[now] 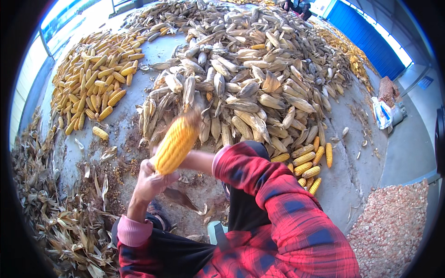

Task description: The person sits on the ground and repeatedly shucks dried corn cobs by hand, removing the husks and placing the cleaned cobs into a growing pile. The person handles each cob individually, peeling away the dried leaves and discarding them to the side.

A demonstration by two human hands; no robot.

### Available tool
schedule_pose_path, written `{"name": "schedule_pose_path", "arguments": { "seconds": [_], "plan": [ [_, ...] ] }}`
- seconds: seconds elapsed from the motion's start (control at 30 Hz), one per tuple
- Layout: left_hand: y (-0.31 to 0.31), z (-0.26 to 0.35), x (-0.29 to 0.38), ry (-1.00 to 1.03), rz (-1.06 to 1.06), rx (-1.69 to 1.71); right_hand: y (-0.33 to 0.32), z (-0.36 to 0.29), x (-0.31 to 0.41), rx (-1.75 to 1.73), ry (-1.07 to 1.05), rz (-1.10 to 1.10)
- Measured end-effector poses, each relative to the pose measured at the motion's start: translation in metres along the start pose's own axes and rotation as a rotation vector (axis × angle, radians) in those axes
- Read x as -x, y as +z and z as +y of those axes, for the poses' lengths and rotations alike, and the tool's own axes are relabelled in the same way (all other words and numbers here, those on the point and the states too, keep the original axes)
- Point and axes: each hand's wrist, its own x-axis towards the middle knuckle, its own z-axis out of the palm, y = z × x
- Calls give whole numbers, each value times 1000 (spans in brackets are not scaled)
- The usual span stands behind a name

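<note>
My left hand (153, 180) grips the lower end of a bare yellow corn ear (176, 146), which stands tilted before me with dark, blurred silk at its top. My right hand (186, 161) reaches across from the right and is mostly hidden behind the ear, so its fingers cannot be made out. Below the hands, a brown corn husk (180, 198) with a pale stem end shows above the floor. A large heap of unhusked corn ears (250, 87) lies just beyond the hands.
Husked ears form a pile (94, 80) at left; several more husked ears (307, 160) lie beside my right knee. Loose husks (66, 222) cover the lower left. Corncob pieces (389, 219) are spread at lower right, near a white bag (381, 113). Another person (297, 7) is at the far end.
</note>
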Motion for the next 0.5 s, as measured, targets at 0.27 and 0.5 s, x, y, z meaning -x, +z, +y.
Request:
{"name": "schedule_pose_path", "arguments": {
  "seconds": [0.27,0.5],
  "plan": [
    [-10,4,-12,-63,410,-30,18,15,-16,272,196,-83],
    [-13,-13,-29,-179,602,-446,8,-27,-15,-588,-254,71]
  ]
}}
